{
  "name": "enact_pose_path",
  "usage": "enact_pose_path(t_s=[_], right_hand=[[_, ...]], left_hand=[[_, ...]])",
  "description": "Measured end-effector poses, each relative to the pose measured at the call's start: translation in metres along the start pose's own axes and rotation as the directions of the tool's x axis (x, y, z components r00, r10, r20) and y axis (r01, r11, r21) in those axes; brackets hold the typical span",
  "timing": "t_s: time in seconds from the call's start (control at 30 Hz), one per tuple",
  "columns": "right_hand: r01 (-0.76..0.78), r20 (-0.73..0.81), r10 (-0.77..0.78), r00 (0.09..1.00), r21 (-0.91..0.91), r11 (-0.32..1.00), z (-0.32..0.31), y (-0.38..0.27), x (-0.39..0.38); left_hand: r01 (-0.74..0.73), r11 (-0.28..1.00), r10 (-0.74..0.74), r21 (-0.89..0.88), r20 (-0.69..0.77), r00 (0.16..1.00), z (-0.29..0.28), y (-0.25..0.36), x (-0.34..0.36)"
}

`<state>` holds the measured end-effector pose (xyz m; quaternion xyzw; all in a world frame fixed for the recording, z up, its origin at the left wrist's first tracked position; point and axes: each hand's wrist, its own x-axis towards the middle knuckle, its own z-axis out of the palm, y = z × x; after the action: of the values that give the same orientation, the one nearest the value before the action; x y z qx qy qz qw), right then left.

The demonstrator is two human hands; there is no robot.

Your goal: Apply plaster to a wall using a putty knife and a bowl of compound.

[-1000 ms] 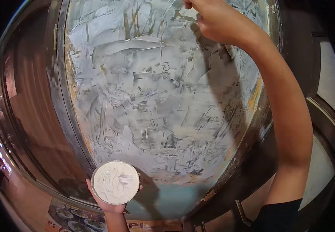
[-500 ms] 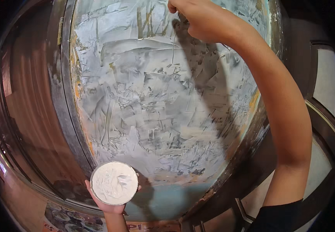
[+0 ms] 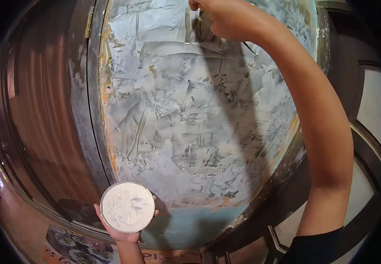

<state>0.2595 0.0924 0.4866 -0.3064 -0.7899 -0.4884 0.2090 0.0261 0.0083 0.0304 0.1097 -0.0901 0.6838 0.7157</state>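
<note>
My left hand (image 3: 127,236) supports a round tub (image 3: 127,207) from beneath, fingers and thumb around its sides. White paste with ridges and dents fills the tub almost to its rim. At the top edge, my right hand (image 3: 225,17) is raised with bent, closed fingers, partly cut off by the frame. Whatever it grips, if anything, is hidden. Both hands are in front of an upright panel (image 3: 208,132) coated unevenly in pale grey-white paste, with ridges, scrape marks and darker patches. The right arm's shadow falls across the panel.
A worn dark frame (image 3: 94,88) with a hinge (image 3: 89,22) borders the panel's left side. Further left stands a brown wooden panel (image 3: 45,114). Dark framework with pale inset panels (image 3: 372,101) lies to the right. A printed picture sheet (image 3: 74,246) is at lower left.
The panel has shifted right in view while my right hand stays near the top, so the hand is further left over it. Dark streaks there look partly covered. My left hand still holds the tub.
</note>
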Motion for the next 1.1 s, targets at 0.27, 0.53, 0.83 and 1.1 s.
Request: enact_pose_path(t_s=[0.27,0.53,0.83,1.1], right_hand=[[-0.034,0.059,0.033,0.998,0.006,0.999,-0.024,-0.05,0.02],[-0.213,0.149,0.269,0.951,-0.313,0.926,-0.08,-0.043,0.02],[-0.22,0.15,0.26,0.954,-0.239,0.946,-0.024,0.003,-0.014],[-0.21,0.115,0.225,0.968,-0.128,0.969,-0.027,-0.036,0.009]], left_hand=[[-0.009,0.989,0.012,0.148,-0.017,1.0,-0.019,0.015,-0.002],[0.024,0.973,-0.037,0.229,0.05,0.998,-0.015,0.015,0.002],[0.021,0.993,-0.02,0.112,-0.008,1.0,-0.006,0.016,0.0],[-0.011,0.996,0.015,0.087,-0.041,0.999,-0.017,0.025,-0.003]])
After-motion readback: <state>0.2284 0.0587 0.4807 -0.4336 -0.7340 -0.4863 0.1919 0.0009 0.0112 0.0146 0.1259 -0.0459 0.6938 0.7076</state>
